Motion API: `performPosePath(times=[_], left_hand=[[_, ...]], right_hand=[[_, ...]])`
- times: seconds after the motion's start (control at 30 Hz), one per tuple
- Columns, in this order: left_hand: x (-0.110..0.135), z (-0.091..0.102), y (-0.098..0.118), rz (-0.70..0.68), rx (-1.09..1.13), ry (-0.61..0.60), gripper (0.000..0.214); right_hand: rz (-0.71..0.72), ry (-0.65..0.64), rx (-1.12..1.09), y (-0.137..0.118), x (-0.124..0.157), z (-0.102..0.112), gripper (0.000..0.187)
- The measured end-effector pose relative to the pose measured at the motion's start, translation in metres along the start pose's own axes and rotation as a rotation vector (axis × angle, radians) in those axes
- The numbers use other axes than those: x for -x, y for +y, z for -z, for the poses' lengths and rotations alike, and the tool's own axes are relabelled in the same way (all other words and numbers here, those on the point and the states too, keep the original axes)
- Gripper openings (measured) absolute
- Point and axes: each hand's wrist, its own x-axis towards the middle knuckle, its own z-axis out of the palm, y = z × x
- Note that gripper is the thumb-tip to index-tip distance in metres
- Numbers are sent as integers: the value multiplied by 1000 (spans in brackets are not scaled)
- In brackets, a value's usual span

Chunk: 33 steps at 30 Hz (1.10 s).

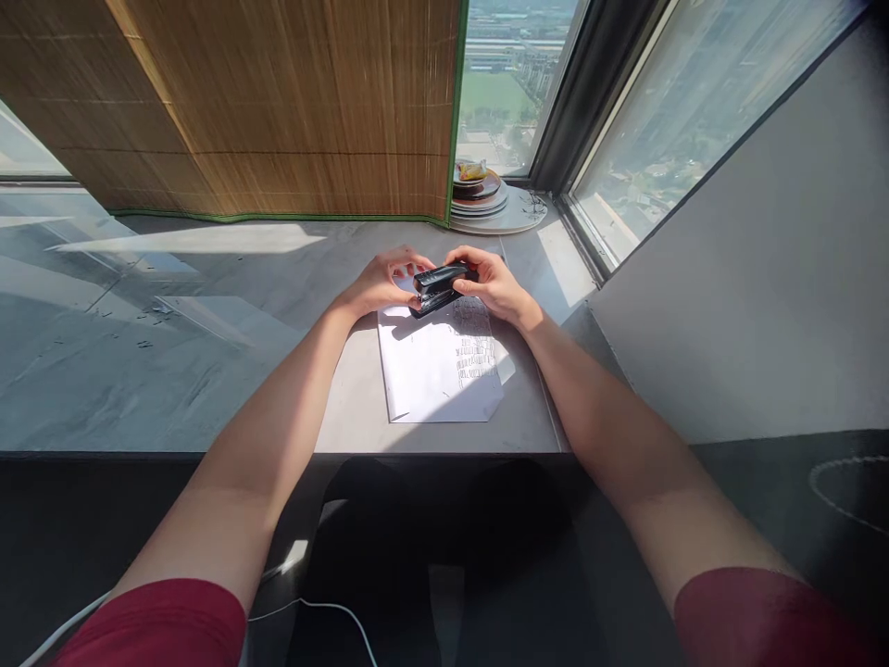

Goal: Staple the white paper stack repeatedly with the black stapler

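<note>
A black stapler (439,285) is held up over the upper part of the white paper sheets (431,371), its jaw end pointing left. My right hand (490,283) is closed round the stapler's rear end, thumb on the near side and fingers over the top. Curled at the jaw end, my left hand (389,281) has its thumb against the lower front and its fingertips by the upper arm. Dark printed or written lines show on the right side of the paper. Whether the paper lies between the jaws I cannot tell.
The paper rests on a pale stone-look ledge (354,398). Behind it hangs a bamboo blind (298,111) with green edging. Stacked plates (479,206) stand in the window corner. A grey wall (764,278) bounds the right. A white cable (333,607) runs below.
</note>
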Motion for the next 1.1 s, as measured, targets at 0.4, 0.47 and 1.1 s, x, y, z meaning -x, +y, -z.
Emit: performPosePath(times=[0.4, 0.47, 1.1], left_hand=[[-10, 2, -45, 161, -253, 260, 11], [-10, 3, -50, 145, -227, 285, 13], [-9, 17, -46, 263, -114, 626, 20]], right_hand=[[57, 350, 146, 6, -4, 17, 43], [47, 305, 173, 4, -3, 19, 41], [-192, 723, 451, 6, -5, 27, 13]])
